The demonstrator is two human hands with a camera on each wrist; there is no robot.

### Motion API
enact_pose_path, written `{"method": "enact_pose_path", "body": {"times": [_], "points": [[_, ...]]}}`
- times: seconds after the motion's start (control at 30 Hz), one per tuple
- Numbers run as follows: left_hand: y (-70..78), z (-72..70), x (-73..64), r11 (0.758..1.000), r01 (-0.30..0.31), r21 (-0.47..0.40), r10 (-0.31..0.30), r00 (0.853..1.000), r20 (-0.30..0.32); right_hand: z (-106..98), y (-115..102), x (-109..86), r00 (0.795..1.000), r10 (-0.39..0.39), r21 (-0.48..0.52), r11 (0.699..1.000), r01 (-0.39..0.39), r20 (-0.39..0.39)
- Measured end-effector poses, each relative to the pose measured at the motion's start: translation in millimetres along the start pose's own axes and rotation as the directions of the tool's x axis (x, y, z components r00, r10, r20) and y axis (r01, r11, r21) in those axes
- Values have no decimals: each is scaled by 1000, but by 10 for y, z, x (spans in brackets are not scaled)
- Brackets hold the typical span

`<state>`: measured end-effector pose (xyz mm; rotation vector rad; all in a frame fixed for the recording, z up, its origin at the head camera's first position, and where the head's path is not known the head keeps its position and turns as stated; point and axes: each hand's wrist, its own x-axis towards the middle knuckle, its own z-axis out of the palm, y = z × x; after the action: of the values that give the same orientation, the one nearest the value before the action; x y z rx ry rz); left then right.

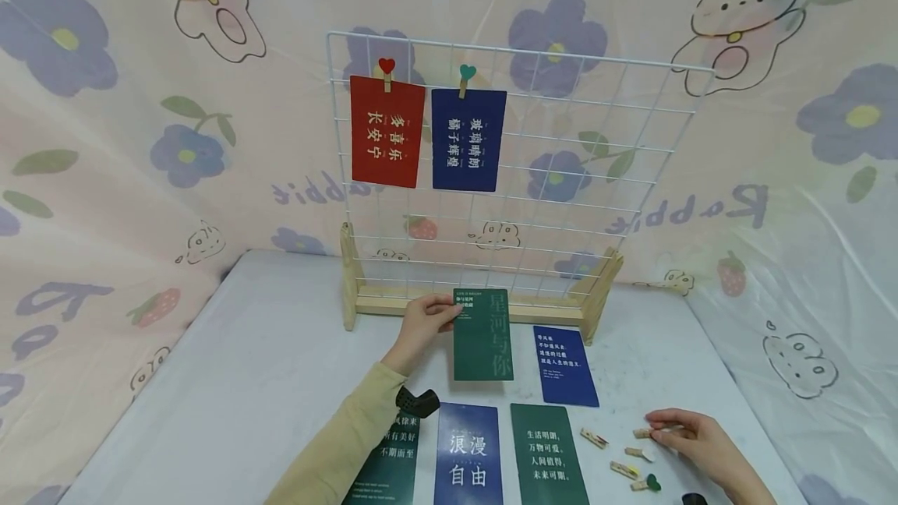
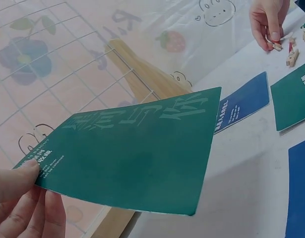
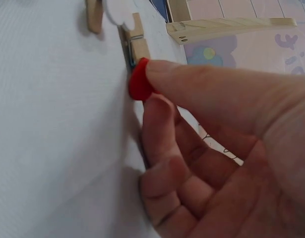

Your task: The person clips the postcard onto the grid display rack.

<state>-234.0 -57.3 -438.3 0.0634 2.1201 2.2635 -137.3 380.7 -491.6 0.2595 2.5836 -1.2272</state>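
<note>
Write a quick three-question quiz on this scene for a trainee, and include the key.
1. Which hand holds a green card in front of the wire grid?
2. True or false: four cards hang clipped on the wire grid.
3. Pick one: the right hand pinches a clip by its ornament. What colour is that ornament?
A) Yellow
B) Red
C) Purple

Key:
1. The left hand.
2. False; only two hang there, a red card and a blue card.
3. B

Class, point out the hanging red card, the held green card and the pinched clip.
Red card (image 1: 387,132): head view, its middle.
Held green card (image 2: 127,154): left wrist view, its middle.
Pinched clip (image 3: 139,48): right wrist view, wooden part.
</note>
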Motion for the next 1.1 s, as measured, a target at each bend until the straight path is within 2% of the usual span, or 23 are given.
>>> {"method": "enact_pose_path", "body": {"times": [0.33, 0.6, 0.93, 1.1], "points": [[-294, -41, 166, 999, 18, -43, -19, 1000, -23, 0, -20, 1, 1000, 5, -32, 999, -5, -27], [-336, -11, 165, 999, 24, -34, -26, 998, -65, 8, 8, 46, 998, 17, -59, 998, -20, -52], [-361, -25, 147, 998, 29, -51, -32, 997, -69, 20, 3, 70, 997, 25, -86, 996, -32, -75], [-357, -22, 152, 998, 29, -50, -33, 997, -73, 6, -16, 75, 998, 34, -87, 995, -39, -57]]}}
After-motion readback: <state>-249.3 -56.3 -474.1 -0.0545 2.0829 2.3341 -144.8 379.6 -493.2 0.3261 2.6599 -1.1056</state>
